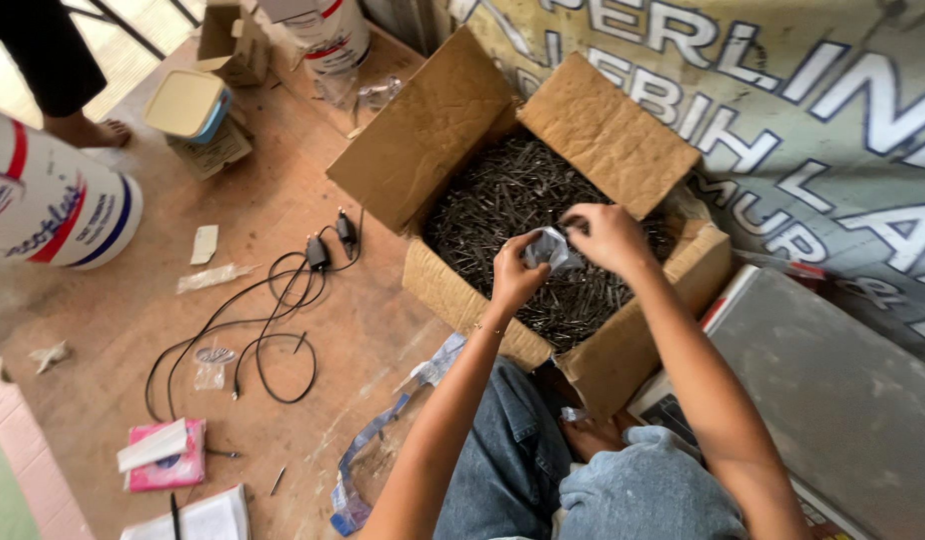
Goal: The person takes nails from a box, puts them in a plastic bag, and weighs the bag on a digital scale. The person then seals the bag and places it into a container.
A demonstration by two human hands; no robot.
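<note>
Cardboard box (453,290) full of dark nails (503,195)

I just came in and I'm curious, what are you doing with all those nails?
A person sits on the floor over a cardboard box full of dark nails. The left hand and right hand together hold a small clear plastic bag above the nails. Black cables lie on the floor nearby.

Upright box flaps (611,135) around nails (503,195)
</note>
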